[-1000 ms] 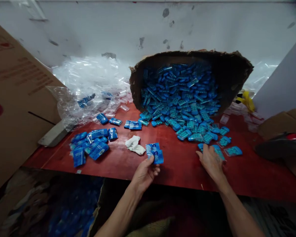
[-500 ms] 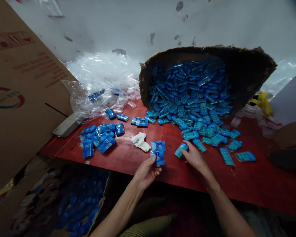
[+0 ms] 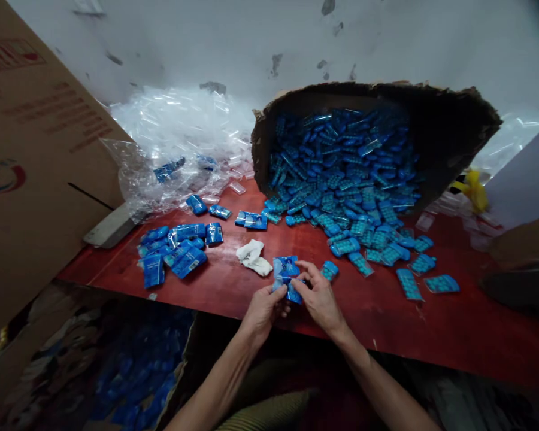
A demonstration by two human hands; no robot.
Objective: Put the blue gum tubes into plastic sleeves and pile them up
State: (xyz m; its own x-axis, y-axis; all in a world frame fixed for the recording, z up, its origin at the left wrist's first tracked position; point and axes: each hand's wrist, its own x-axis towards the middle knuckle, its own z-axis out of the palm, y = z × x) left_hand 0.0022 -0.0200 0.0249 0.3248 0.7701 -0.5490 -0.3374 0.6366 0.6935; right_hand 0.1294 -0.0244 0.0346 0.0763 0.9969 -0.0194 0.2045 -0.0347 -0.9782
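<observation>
My left hand [image 3: 263,311] pinches a blue printed wrapper [image 3: 285,267] by its lower edge, just above the front of the red table. From the other side, my right hand [image 3: 318,297] has its thumb and fingertips on the same wrapper; the exact grip is partly hidden. Just beyond the right hand lies a clear pack of small turquoise pieces with a blue cap [image 3: 329,270]. More such packs [image 3: 360,263] spread to the right. A crumpled white cloth [image 3: 254,257] rests to the left of the wrapper.
A torn-edged cardboard box [image 3: 263,155] on its side spills capped packs onto the red table [image 3: 224,281]. Several wrapped blue packs [image 3: 186,260] are heaped at left, before clear plastic bags [image 3: 184,126]. A large carton [image 3: 40,149] stands at far left; blue packs lie below the table.
My right hand has let go of the capped pack, leaving it on the table, and moved left to the wrapper. My left hand still holds the wrapper. The view has shifted slightly.
</observation>
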